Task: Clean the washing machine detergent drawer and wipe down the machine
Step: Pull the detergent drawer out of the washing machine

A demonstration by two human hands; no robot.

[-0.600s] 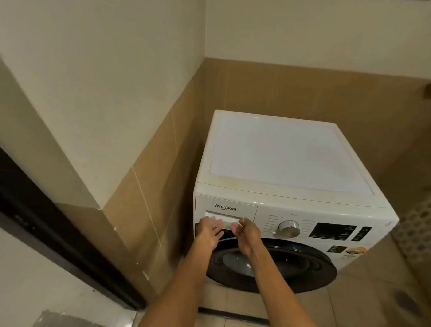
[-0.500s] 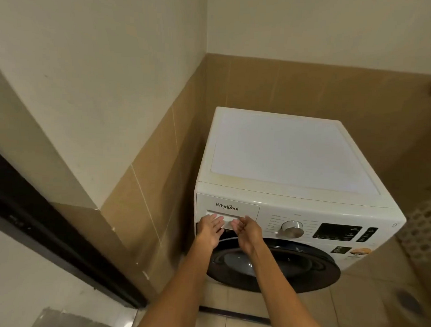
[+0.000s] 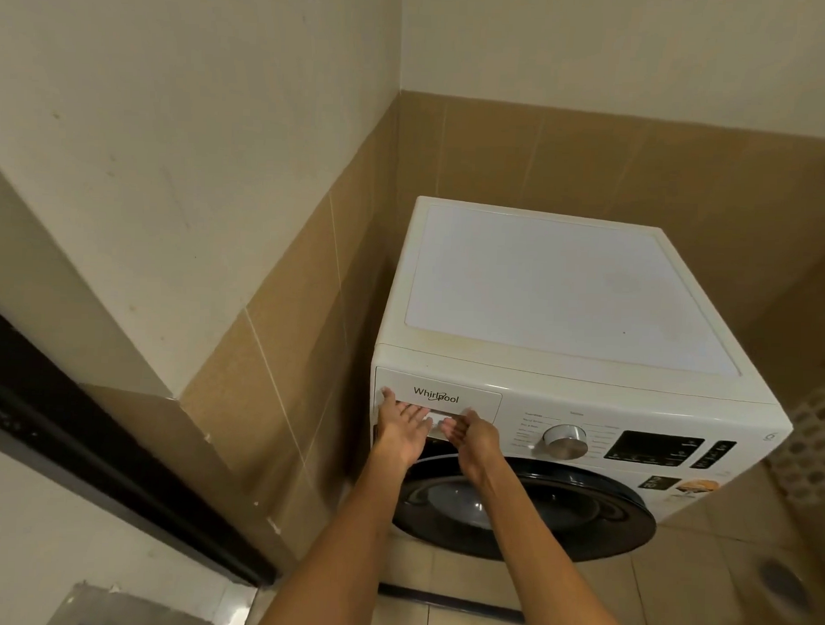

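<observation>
Touching the detergent drawer (image 3: pixel 438 399), my left hand (image 3: pixel 399 428) lies flat, fingers straight; whether my right hand (image 3: pixel 474 436) grips, I cannot tell.

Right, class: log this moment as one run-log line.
left hand: touches detergent drawer handle | right hand: same handle | drawer: closed

The tiled wall (image 3: pixel 278 363) stands close along the left side of the washing machine (image 3: pixel 565 289); open room lies before its drawer (image 3: pixel 438 397) and door (image 3: pixel 534 508).
</observation>
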